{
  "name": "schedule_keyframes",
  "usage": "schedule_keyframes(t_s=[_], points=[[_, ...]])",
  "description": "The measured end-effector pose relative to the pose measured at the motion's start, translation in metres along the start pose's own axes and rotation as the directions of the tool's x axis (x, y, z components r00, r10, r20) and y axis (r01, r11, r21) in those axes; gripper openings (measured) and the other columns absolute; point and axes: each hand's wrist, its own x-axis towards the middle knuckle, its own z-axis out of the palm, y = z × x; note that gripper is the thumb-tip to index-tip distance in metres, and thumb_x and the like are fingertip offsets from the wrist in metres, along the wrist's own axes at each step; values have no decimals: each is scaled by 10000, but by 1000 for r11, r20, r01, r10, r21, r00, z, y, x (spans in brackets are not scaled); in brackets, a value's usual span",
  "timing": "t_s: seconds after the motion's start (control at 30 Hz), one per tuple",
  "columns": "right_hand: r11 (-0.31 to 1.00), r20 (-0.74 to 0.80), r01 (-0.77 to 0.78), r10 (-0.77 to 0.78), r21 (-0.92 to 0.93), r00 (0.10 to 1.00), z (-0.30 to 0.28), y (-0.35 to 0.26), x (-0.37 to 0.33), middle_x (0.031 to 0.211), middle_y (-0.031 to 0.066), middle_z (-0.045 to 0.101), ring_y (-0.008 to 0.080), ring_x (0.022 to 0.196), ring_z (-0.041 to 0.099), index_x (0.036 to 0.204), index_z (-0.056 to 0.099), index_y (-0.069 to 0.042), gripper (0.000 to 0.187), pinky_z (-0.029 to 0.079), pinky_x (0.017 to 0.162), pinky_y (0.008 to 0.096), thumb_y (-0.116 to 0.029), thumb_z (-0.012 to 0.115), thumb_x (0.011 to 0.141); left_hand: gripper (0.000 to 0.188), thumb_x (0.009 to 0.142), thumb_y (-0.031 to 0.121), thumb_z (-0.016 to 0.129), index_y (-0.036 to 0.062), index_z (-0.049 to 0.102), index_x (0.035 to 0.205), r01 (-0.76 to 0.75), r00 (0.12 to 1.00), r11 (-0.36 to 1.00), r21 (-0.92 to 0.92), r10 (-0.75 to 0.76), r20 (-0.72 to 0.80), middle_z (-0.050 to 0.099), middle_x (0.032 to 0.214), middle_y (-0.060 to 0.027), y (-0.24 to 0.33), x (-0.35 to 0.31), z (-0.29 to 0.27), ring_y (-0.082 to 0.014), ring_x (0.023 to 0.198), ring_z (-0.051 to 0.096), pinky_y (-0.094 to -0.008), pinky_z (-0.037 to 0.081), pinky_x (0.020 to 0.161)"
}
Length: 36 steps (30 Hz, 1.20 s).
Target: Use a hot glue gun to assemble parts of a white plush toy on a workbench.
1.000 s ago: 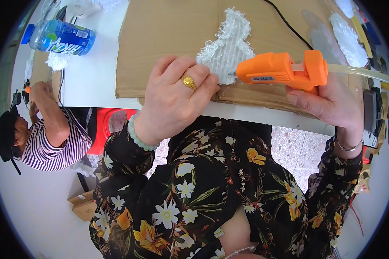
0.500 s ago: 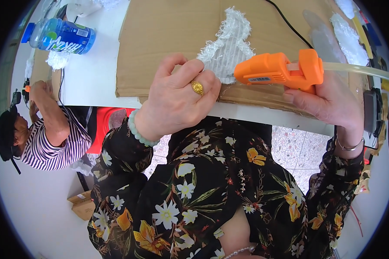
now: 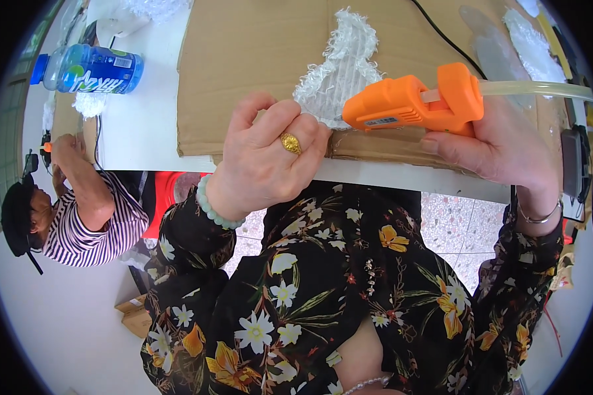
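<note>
On the cardboard sheet lies a white piece [image 3: 349, 69], ribbed in the middle with a shaggy fringe round its edges, narrow at the top and wider below. My left hand [image 3: 270, 148] is closed at its lower left edge, fingers curled in; the fingertips are hidden behind the knuckles. In my right hand [image 3: 497, 148] is an orange hot glue gun [image 3: 408, 105], its nozzle pointing left against the lower right edge of the fringed piece. A long translucent glue stick [image 3: 540, 89] sticks out from the gun's back end.
The cardboard sheet [image 3: 244, 59] covers much of the white table [image 3: 155, 125]. A blue-labelled bottle [image 3: 99, 69] lies at left. More white fringed material [image 3: 534, 46] is at far right, near a black cable [image 3: 448, 43]. A co-worker in stripes [image 3: 92, 224] sits at left.
The glue gun and my left hand have shifted slightly left, along with the white fringed piece. The view has also moved a little, so the bottle and cardboard appear lower.
</note>
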Motion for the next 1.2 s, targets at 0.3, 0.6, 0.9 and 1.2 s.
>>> schedule_keyframes(t_s=[0.3,0.6,0.9,1.2], points=[[993,-48,-14,9,-114,999,16,-8,3,686,84,566,213,570,514,1085,587,-65,360,412,566,311,-267,659,796,125,580,21,685,37,588,658,-24,999,1000,1,24,-34,528,734,-25,5,-5,2,-188,743,526,-345,427,640],[994,58,-109,109,-3,992,15,-13,16,651,87,548,209,563,499,1000,584,-22,346,395,549,313,-286,655,789,152,575,35,700,38,626,708,-3,999,1000,12,3,-42,548,750,-26,7,-7,1,-194,749,537,-353,427,657],[999,-14,-33,32,-41,999,16,-7,9,663,97,545,224,580,486,1010,581,-16,336,400,570,328,-260,651,789,155,578,58,691,44,635,722,0,1000,1000,19,0,-25,526,736,-21,5,-8,2,-188,733,525,-355,421,670],[979,12,-138,138,148,990,17,-5,13,797,116,573,221,666,509,1072,570,-16,365,419,648,306,-229,653,788,185,544,55,676,47,635,724,19,1000,1000,-8,-19,-14,519,724,-12,5,-7,1,-185,723,521,-348,420,679]])
